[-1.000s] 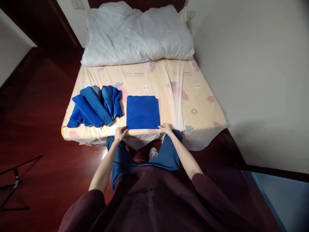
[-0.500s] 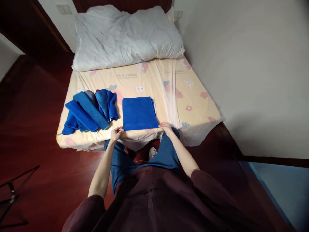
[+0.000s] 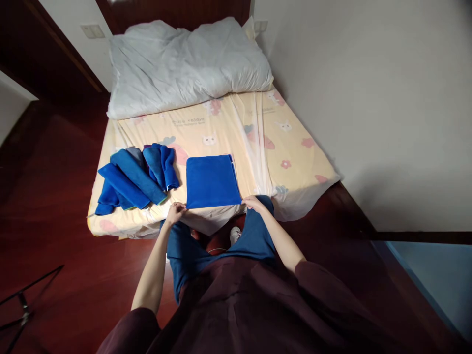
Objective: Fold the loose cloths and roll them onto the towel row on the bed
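Observation:
A folded blue towel (image 3: 211,181) lies flat near the foot edge of the bed (image 3: 258,147). My left hand (image 3: 174,213) pinches its near left corner. At the near right corner my right hand (image 3: 251,202) grips the towel's edge. Both hands sit at the mattress edge, just above my knees in blue trousers.
A heap of rolled and loose blue towels (image 3: 132,178) lies to the left on the sheet. A white duvet (image 3: 184,64) is bunched at the head of the bed. A white wall (image 3: 368,98) runs along the right. Dark red floor and a black stand (image 3: 22,305) are at left.
The view has shifted, so the bed sits a little lower and more to the left. My hands stay on the towel's near corners, which have come slightly toward the bed's edge.

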{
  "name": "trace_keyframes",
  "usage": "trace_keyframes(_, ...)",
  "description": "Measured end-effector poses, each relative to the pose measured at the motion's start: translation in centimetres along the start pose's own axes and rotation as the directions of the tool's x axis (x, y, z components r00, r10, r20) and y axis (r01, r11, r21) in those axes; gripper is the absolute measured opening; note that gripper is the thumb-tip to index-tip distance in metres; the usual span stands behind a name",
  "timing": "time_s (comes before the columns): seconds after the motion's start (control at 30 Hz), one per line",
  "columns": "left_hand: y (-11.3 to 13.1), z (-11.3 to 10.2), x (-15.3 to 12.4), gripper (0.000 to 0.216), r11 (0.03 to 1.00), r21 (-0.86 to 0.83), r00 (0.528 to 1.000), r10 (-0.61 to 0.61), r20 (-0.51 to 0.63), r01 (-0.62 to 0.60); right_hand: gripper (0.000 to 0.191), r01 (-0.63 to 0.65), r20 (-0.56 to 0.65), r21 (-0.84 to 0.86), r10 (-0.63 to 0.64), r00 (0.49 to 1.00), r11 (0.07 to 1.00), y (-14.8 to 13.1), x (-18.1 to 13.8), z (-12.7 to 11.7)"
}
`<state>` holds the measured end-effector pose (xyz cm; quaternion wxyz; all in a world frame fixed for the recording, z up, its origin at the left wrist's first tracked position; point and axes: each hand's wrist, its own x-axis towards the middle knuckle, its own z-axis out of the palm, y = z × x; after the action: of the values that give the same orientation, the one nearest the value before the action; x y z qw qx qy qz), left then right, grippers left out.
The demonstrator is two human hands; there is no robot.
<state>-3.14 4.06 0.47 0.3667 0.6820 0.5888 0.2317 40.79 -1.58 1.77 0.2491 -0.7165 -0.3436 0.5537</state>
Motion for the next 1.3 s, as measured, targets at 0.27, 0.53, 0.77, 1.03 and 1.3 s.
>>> trace_keyframes(0.27,0.4,0.1,-0.2,0.034,0.996,0.09,1.0,-0.003,0.014,0.002,0.02,-0.037,0.088,-0.063,0.042,0.995,0.997,-2.1,1.2,-0.5)
trace_keyframes(0.53,0.7,1.9,-0.9,0.033,0.996,0.07,0.989,-0.049,-0.14,0.059,0.037,0.078,-0.102,-0.257,-0.107,0.989,0.963,-10.1,8.8,-1.1)
trace_keyframes(0.77,-0.4,2.4,-1.2,0.037,0.995,0.095,0.994,-0.005,-0.105,0.015,0.016,0.148,-0.306,-0.522,-0.346,0.887,0.84,-16.8,18.5,0.4)
trace_keyframes(1.03,-0.7,2.7,-1.6,0.033,0.999,0.043,0.997,-0.007,-0.075,0.01,0.021,0.133,-0.364,-0.609,-0.424,0.829,0.782,-16.2,22.5,0.3)
trace_keyframes(1.3,-0.1,2.6,-1.7,0.03,0.999,0.046,0.997,-0.012,-0.081,0.016,0.022,0.106,-0.425,-0.58,-0.411,0.806,0.808,-16.0,23.1,0.1)
